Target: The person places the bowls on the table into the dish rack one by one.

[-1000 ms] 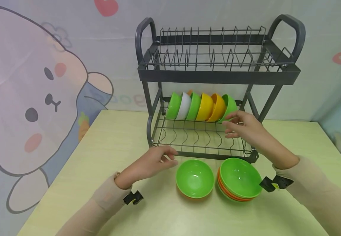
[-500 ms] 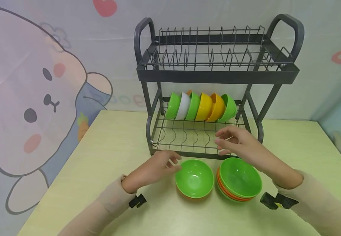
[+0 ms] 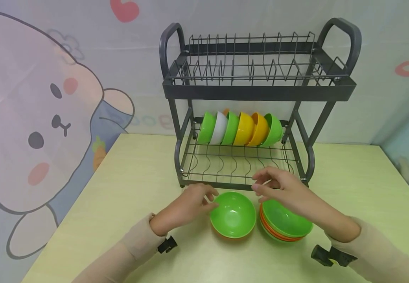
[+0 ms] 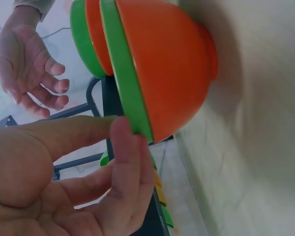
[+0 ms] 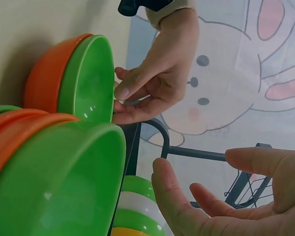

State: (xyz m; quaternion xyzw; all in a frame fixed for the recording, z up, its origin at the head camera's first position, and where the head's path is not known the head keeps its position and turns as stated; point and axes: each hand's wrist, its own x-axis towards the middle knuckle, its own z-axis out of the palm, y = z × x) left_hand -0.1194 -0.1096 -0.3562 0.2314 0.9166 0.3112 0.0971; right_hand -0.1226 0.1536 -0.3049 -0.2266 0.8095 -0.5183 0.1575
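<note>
My left hand (image 3: 189,204) is at the left rim of a green bowl (image 3: 233,215), fingers loosely bent, with the fingertips at or just touching the rim. This green bowl sits in an orange bowl (image 4: 172,69), as the left wrist view shows. Over the back of a second stack hovers my right hand (image 3: 279,188), its thumb and fingers apart with nothing between them. That stack has a green bowl (image 3: 286,222) on top and orange bowls (image 3: 273,231) below. In the right wrist view the right hand (image 5: 246,201) is apart from the bowls.
Behind the stacks stands a black two-tier dish rack (image 3: 261,93). Its lower tier holds a tilted row of bowls: green (image 3: 207,128), white (image 3: 219,128), yellow (image 3: 244,129) and others. All stand on a pale wooden table (image 3: 148,169) before a printed cloth (image 3: 148,51).
My right hand has come down and toward me from the lower rack to above the right stack. My left hand has moved slightly right, up to the left stack's rim.
</note>
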